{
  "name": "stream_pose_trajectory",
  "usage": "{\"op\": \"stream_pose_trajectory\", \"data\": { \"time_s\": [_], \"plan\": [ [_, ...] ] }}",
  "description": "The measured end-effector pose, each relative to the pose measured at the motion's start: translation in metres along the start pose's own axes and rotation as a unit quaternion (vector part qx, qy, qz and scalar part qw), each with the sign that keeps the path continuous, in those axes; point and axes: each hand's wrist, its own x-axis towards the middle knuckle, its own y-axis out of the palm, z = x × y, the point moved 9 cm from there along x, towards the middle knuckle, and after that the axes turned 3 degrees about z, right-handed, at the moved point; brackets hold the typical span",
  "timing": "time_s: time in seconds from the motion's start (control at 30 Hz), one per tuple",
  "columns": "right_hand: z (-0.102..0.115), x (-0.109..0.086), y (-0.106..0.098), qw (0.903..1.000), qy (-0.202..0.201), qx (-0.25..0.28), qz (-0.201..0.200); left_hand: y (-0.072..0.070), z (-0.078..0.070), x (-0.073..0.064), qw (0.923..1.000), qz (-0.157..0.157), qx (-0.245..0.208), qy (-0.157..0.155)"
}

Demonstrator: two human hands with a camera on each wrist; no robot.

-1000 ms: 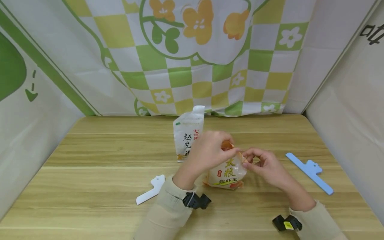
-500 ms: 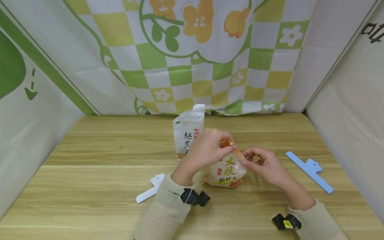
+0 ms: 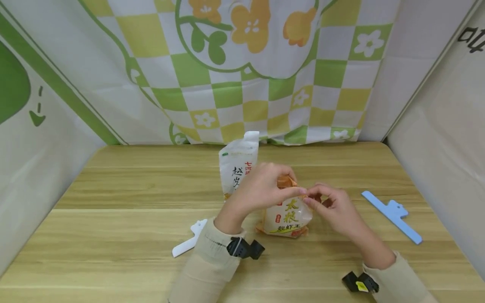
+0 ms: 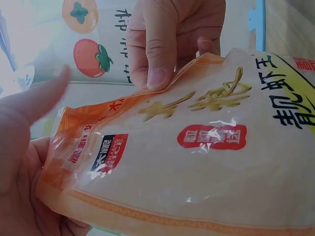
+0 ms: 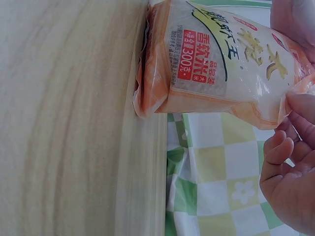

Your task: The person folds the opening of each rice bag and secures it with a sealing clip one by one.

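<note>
A small orange and clear bag of rice [image 3: 286,221] stands on the table with its top edge between both hands. The left hand [image 3: 261,187] has its fingers bent behind the top of the bag. In the left wrist view its thumb [image 4: 47,101] is lifted off the bag's front. Opposite, the right hand [image 3: 335,206] pinches the bag's upper right edge between thumb and fingers. The right wrist view shows the bag's printed front [image 5: 246,73] and its folded base. Behind the left hand stands a white bag of rice [image 3: 233,164], partly hidden.
A white bag clip [image 3: 189,240] lies left of the left forearm, partly covered by the sleeve. On the right lies a longer blue bag clip [image 3: 392,214]. The wooden table [image 3: 132,189] ends at a checked cloth [image 3: 254,111], with pale side walls.
The left thumb has stretched out rightward, toward the right fingertips. The right hand has shifted slightly left and up along the bag's top edge. Both clips and the white bag stay in place.
</note>
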Motion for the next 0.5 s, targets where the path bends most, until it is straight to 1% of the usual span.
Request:
{"op": "stream_pose_trajectory", "data": {
  "time_s": [0.13,0.27,0.4,0.5],
  "plan": [
    [0.0017,-0.001,-0.0002,1.0,-0.008,-0.004,-0.003,-0.0004,-0.0011,-0.0018,0.9999,0.0,-0.014,-0.005],
    [0.0023,-0.0009,0.0001,0.9999,-0.012,-0.003,0.0,-0.0022,-0.0018,-0.003,1.0,-0.005,-0.001,-0.002],
    [0.0026,-0.0006,0.0004,0.9998,-0.019,0.007,0.009,-0.0047,-0.0023,-0.0033,0.9999,-0.005,0.002,0.015],
    [0.0025,-0.0008,0.001,0.9991,-0.029,0.017,0.025,-0.0063,-0.0035,-0.003,0.9994,-0.004,0.002,0.036]
  ]
}}
